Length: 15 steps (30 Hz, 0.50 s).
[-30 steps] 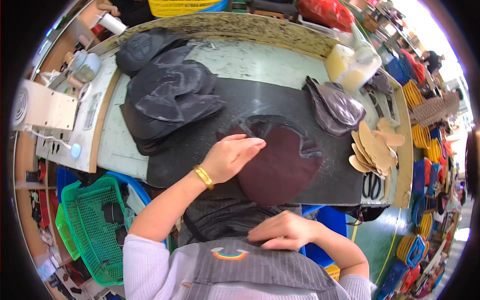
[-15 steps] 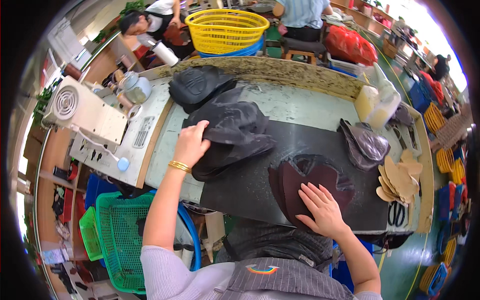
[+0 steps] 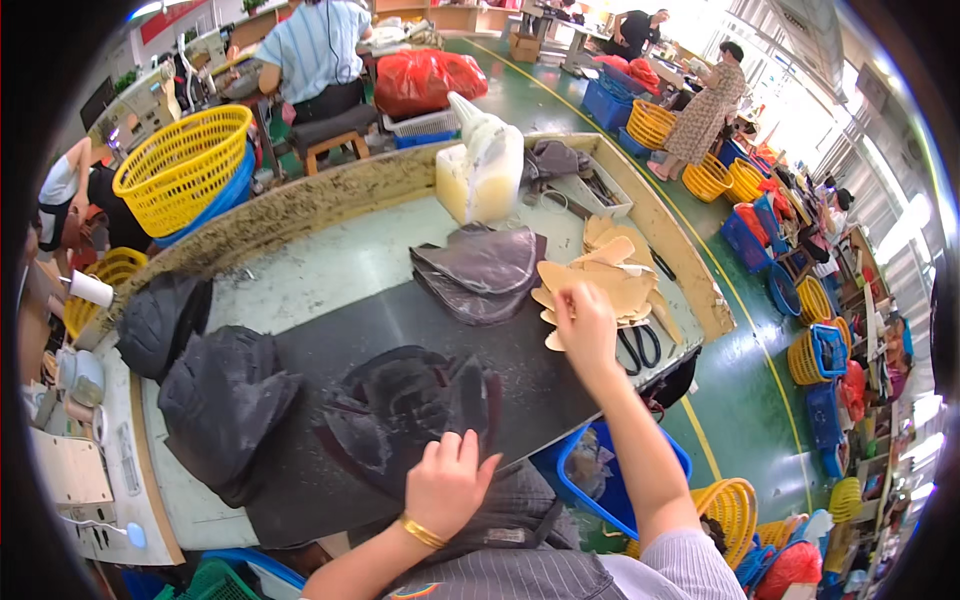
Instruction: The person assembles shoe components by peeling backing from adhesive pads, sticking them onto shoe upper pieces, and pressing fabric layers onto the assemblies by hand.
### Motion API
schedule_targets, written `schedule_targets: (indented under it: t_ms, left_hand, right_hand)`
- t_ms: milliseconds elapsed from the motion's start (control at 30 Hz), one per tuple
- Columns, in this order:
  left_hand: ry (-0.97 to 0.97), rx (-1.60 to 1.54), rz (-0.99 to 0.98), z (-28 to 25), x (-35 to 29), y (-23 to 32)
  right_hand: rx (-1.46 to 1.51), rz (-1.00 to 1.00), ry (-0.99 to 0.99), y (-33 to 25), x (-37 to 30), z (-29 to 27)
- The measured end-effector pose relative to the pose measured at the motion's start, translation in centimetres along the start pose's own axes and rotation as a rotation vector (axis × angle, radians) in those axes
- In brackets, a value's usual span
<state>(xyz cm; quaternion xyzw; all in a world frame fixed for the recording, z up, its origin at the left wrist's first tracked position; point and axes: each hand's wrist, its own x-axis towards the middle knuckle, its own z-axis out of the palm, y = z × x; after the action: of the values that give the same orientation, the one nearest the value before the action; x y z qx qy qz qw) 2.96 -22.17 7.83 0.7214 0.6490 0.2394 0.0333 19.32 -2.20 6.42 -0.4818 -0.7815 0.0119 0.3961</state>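
Note:
My left hand (image 3: 447,485), with gold bangles at its wrist, rests by the near edge of a stack of dark leather-like cut pieces (image 3: 405,410). Its fingers lie stretched out and the thumb stands apart. The stack shows black, dusty undersides and maroon edges on a black mat (image 3: 330,330). Over a pile of tan, tongue-shaped cut pieces (image 3: 605,265) is my right hand (image 3: 588,335), its fingers drawn together in a pinch. What lies between those fingertips is hidden. Beside it are black-handled scissors (image 3: 640,350).
Black piece stacks (image 3: 225,410) lie at the left; a plastic-wrapped dark bundle (image 3: 480,270) sits mid-table. Behind stands a yellowish plastic container (image 3: 480,175). A raised wooden rim (image 3: 300,185) borders the table. A blue bin (image 3: 610,480) is below the right edge. Other people work farther off.
The view has swung right. My left hand has gone from the black stack to the maroon-edged pieces, now turned underside up. My right hand has left them for the tan pile.

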Motion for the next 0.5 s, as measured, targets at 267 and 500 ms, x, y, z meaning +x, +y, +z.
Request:
schedule_targets:
  t_ms: [267, 500]
  left_hand:
    - [0.182, -0.341, -0.037, -1.4, 3.4, -2.2]
    - [0.097, -0.652, -0.063, -0.1, 7.8, 0.0]
  right_hand:
    - [-0.166, 0.144, -0.363, 2.9, 2.1, 1.8]
    - [-0.25, -0.017, -0.133, 3.4, 3.0, 1.3]
